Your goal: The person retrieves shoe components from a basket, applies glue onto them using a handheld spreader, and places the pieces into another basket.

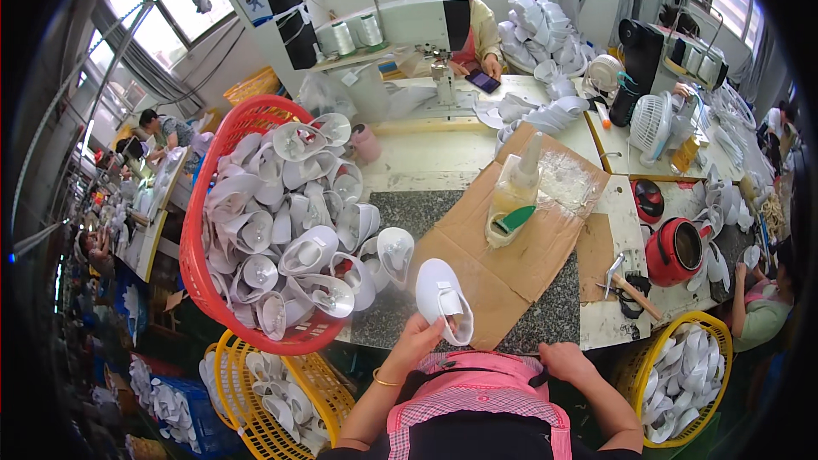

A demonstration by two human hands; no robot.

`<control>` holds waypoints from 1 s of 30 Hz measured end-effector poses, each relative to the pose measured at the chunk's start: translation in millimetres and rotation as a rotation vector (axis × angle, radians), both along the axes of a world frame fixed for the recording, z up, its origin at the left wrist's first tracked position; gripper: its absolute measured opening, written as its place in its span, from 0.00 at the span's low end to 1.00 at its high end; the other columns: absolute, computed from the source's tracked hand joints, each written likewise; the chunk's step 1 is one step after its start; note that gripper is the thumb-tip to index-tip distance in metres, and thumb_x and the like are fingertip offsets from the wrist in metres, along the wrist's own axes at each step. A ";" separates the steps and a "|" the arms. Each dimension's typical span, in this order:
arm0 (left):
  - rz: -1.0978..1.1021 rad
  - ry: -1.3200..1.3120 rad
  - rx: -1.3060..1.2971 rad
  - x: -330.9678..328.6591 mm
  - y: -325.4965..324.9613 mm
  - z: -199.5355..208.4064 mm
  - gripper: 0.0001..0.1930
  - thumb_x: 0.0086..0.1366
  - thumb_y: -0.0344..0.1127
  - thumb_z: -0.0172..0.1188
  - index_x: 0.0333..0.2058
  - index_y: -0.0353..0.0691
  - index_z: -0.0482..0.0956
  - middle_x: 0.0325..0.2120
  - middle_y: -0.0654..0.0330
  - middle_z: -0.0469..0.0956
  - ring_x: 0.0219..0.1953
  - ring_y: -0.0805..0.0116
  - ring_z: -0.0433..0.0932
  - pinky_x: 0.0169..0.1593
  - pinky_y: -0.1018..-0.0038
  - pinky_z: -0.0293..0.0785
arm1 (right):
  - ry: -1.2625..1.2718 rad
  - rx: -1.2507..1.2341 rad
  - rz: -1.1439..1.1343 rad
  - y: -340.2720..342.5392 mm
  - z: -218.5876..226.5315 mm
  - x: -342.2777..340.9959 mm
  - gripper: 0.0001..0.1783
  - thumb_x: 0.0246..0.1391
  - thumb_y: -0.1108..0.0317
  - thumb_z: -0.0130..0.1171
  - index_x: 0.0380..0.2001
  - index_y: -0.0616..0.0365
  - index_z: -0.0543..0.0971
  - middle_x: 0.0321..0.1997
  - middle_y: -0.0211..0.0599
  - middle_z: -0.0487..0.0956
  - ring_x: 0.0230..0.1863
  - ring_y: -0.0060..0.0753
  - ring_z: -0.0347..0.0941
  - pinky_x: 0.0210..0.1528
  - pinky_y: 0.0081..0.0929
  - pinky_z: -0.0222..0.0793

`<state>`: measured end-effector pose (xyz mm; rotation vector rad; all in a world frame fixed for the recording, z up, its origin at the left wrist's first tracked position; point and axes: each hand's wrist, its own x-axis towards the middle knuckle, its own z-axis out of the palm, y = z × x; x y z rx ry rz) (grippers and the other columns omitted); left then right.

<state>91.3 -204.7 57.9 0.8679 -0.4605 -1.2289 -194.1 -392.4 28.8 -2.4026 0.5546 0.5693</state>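
Observation:
My left hand [415,344] pinches the lower edge of a white shoe upper [436,290], raised in front of the table edge. Its opening faces me, and a pale inner lining shows in it. My right hand [565,362] is curled closed near my waist, by the pink apron [486,368]; whatever its fingers may hold is hidden. To the left, a tilted red basket [198,243] is heaped with similar white uppers [308,251], some spilling over its rim. Beyond my hands, a squeeze bottle [517,179] and a green-handled brush [515,220] rest on cardboard [477,247].
A hammer [626,285] and a black tape roll [633,296] lie at the right, beside a red pot [673,251]. Yellow baskets of uppers [682,383] stand below on both sides. Across the table, a person [467,17] sits behind a sewing machine [400,25].

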 end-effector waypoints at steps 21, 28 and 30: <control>-0.264 -1.873 -0.196 -7.7 -43.9 55.4 0.05 0.53 0.32 0.58 0.28 0.41 0.72 0.29 0.59 0.71 0.36 0.60 0.72 0.40 0.68 0.70 | -0.587 1.850 -1.036 17.8 50.4 102.3 0.26 0.66 0.56 0.48 0.59 0.64 0.67 0.53 0.39 0.76 0.53 0.33 0.74 0.57 0.33 0.70; -0.197 -1.939 -0.122 3.5 -28.9 46.4 0.07 0.51 0.33 0.62 0.30 0.41 0.74 0.29 0.61 0.73 0.36 0.62 0.74 0.40 0.68 0.71 | -0.667 1.809 -0.894 22.7 48.6 123.6 0.28 0.56 0.63 0.53 0.57 0.67 0.67 0.54 0.45 0.75 0.61 0.43 0.67 0.66 0.44 0.59; -0.061 -1.821 -0.035 2.1 -24.4 40.9 0.09 0.51 0.32 0.63 0.31 0.39 0.75 0.29 0.60 0.74 0.35 0.60 0.75 0.39 0.66 0.72 | -0.711 1.911 -1.041 24.4 66.6 131.3 0.26 0.51 0.65 0.54 0.53 0.66 0.69 0.46 0.41 0.76 0.56 0.42 0.69 0.65 0.47 0.59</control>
